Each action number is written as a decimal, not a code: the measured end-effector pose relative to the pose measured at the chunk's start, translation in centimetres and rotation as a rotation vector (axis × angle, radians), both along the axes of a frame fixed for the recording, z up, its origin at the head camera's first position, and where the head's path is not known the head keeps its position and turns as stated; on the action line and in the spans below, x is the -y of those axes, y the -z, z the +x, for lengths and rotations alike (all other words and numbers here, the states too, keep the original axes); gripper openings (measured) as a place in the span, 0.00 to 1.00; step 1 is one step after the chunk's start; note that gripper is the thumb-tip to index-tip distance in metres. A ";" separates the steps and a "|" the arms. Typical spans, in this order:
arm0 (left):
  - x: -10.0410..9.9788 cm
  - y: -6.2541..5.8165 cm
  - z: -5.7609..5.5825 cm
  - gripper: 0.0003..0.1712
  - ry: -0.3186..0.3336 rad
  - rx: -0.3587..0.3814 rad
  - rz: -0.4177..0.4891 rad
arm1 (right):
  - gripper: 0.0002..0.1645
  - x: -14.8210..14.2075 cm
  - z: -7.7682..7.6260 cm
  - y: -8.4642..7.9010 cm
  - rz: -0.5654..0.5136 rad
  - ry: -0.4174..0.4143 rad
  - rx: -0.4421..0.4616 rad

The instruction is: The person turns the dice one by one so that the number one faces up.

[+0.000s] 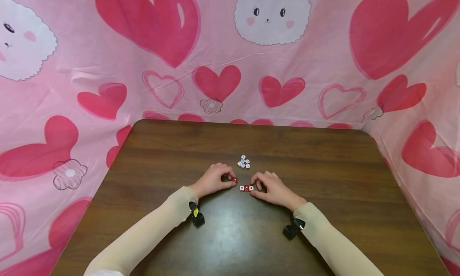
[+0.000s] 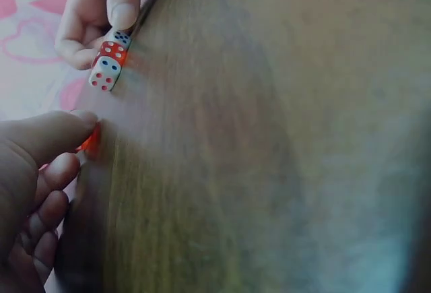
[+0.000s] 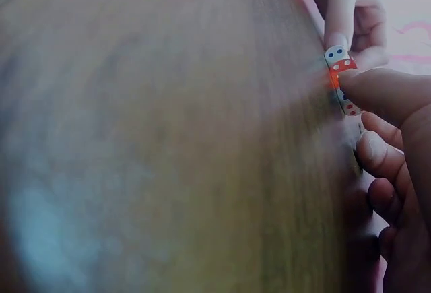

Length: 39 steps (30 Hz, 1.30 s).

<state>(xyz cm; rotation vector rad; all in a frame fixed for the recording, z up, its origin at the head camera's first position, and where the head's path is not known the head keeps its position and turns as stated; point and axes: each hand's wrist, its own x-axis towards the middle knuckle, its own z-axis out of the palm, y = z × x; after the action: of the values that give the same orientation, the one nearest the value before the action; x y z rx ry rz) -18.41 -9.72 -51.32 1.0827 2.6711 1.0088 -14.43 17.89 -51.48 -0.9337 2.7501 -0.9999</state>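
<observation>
My left hand (image 1: 215, 180) pinches a red die (image 1: 235, 180) between thumb and fingers; in the left wrist view the thumb covers most of that die (image 2: 90, 141). Just right of it, three dice stand side by side in a short row on the table. The row has a white die (image 1: 242, 188) at its left end, a red die (image 1: 246, 188) in the middle and another white die (image 1: 251, 188) at its right end. With thumb and index finger, my right hand (image 1: 276, 190) pinches the right end die, which is partly covered by the thumb in the right wrist view.
Several white dice (image 1: 242, 162) lie in a loose cluster beyond the hands. The dark brown wooden table (image 1: 230, 236) reaches back to a pink cloth (image 1: 248, 60) printed with hearts. Each wrist carries a small black camera (image 1: 289, 231).
</observation>
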 end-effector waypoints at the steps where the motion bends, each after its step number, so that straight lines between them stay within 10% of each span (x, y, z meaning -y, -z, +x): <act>1: 0.1 -0.1 0.1 0.06 0.004 0.007 -0.003 | 0.16 0.0 0.0 0.1 -0.007 -0.003 -0.011; 29: -0.2 0.9 1.2 0.08 0.015 -0.040 -0.012 | 0.12 0.0 -0.1 0.7 -0.026 -0.015 -0.066; 39: -0.2 1.1 1.3 0.10 0.004 -0.030 -0.014 | 0.10 -0.3 -0.5 -0.2 -0.047 0.009 0.067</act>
<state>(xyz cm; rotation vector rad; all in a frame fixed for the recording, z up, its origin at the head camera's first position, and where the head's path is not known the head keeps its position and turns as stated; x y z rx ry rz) -17.14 -9.48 -52.38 1.1089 2.6942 0.9789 -14.89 18.15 -51.28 -0.8789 2.6894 -1.0816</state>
